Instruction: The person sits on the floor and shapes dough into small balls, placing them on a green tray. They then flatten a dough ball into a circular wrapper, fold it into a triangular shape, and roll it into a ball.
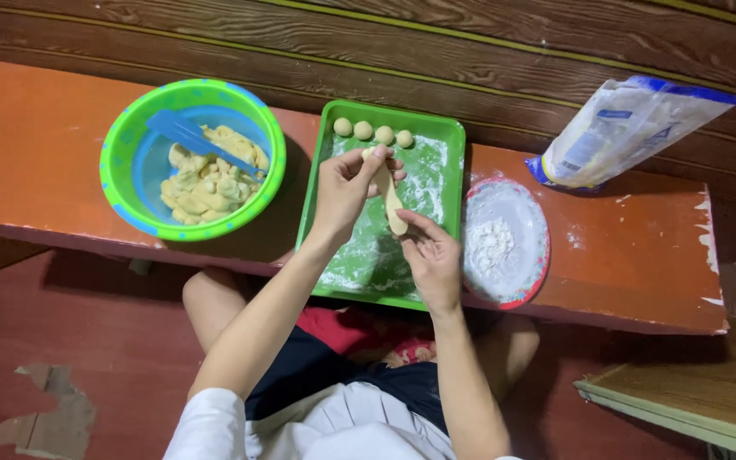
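A person's 2 bare hands hold 1 pale rope of dough [392, 203] between them over a green tray [446, 136]; the left hand [347, 183] pinches the rope's upper end, fingers curled closed around it; the right hand [432, 255] supports the lower end with fingertips closed lightly on it, palm turned up. The rope hangs roughly upright in the picture, stretched from one hand to the other, above the middle of the tray and apart from its floured floor.

The tray is rectangular and dusted white with flour; along its far edge sit 4 small dough balls [373, 131] in a row, close together. These 4 look finished; the rest of the tray holds only flour, so shaping appears to be at an early stage.

To the left of the tray stands a green and blue bowl [125, 145] with a good heap of yellowish dough pieces [206, 183] inside and a blue spatula [189, 135] lying across them; much dough seems left to work. To the right, just beside the tray, a round red-rimmed plate [538, 255] carries loose flour; beyond it lies an opened flour bag [632, 128], white and blue, tilted on its side.

Everything rests on a worn orange bench [36, 145]; the person sits on the floor behind it, knees beneath.
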